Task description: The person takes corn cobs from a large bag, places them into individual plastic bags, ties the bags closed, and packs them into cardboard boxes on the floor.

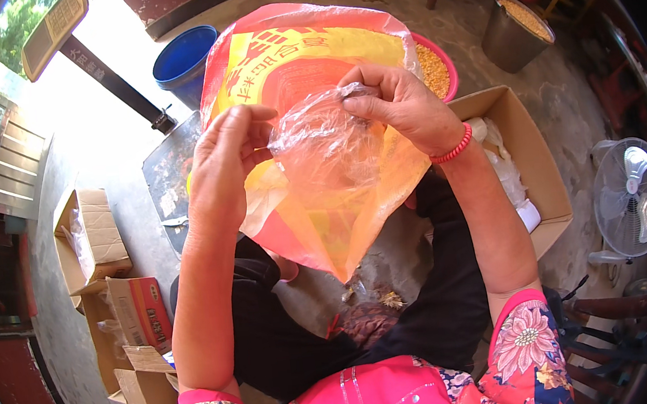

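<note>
A thin clear plastic bag [326, 142] hangs crumpled between my hands, over a large orange, red and yellow woven sack [294, 205]. My right hand [402, 105] pinches the bag's upper right edge between thumb and fingers, with a red beaded bracelet [452, 144] on the wrist. At the bag's left edge is my left hand [233, 158], fingers curled; whether they grip the film cannot be told. The sack's top spreads away from me, and its pointed near corner hangs between my knees.
Behind the sack stand a blue bucket [181, 60] and a pink basin of yellow kernels [433, 66]. A dark bucket of kernels [523, 24] is far right. Cardboard boxes [538, 161] flank me, with a platform scale [159, 189] at left and a fan [630, 196] at right.
</note>
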`<act>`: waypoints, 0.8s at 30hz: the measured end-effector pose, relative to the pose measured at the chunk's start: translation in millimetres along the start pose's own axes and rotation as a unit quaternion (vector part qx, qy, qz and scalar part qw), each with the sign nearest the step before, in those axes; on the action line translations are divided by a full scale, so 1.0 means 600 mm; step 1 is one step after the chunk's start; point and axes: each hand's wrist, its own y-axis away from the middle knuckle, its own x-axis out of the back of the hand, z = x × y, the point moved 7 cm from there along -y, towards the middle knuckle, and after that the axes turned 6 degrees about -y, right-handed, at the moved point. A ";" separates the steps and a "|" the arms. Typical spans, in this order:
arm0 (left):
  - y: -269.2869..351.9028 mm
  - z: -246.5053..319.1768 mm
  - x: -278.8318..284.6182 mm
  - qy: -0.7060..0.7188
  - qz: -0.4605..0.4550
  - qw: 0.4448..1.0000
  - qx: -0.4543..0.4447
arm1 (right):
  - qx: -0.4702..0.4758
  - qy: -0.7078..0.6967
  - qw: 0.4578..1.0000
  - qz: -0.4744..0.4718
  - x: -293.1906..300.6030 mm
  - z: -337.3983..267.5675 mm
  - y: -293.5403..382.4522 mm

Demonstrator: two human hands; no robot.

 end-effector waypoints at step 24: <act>-0.006 -0.008 -0.004 0.086 0.106 0.987 -0.081 | -0.078 0.128 0.969 -0.196 -0.079 0.025 0.037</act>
